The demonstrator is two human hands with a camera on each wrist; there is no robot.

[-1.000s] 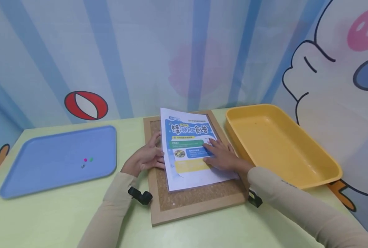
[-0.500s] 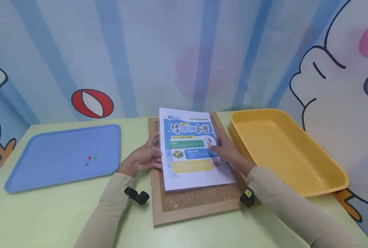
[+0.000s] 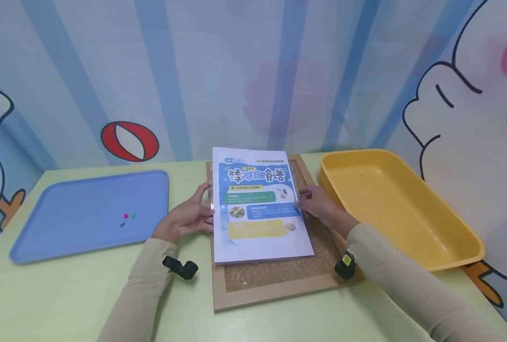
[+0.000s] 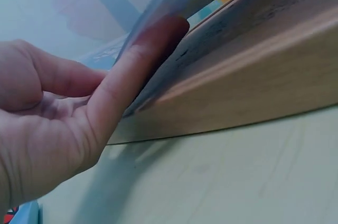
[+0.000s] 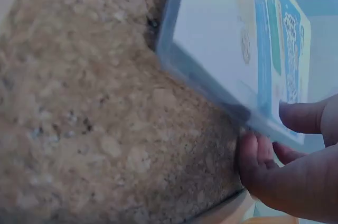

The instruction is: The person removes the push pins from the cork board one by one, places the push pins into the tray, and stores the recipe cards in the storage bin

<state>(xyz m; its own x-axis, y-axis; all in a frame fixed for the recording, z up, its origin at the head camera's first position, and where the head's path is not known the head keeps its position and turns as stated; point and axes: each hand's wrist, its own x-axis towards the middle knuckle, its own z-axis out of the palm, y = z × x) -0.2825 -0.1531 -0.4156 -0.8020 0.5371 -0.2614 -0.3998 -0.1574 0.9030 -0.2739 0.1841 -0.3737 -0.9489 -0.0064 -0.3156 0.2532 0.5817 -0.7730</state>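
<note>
A printed sheet [image 3: 263, 251] with blue, green and yellow blocks lies tilted over a wood-framed cork board [image 3: 279, 274]; it looks clear-edged and laminated in the right wrist view. My left hand [image 3: 189, 217] pinches its left edge; in the left wrist view, a finger of that hand [image 4: 113, 92] reaches under the raised sheet. At the opposite edge, my right hand [image 3: 323, 207] grips the sheet. The right wrist view has that thumb [image 5: 303, 117] on the printed face and the other fingers [image 5: 256, 160] beneath. Cork shows below the sheet and along its right side.
To the left lies a blue tray [image 3: 82, 204] bearing a pink pin [image 3: 126, 216], a green pin [image 3: 133, 216] and a small metallic piece [image 3: 122, 224]. A deep yellow tub [image 3: 400, 209] stands close to the board's right side. Behind the table [image 3: 65, 294] hangs a printed backdrop [image 3: 219, 71].
My right hand has gone from lying on the sheet's face to gripping its right edge. The sheet has shifted left over the board, with my left hand still at its left edge.
</note>
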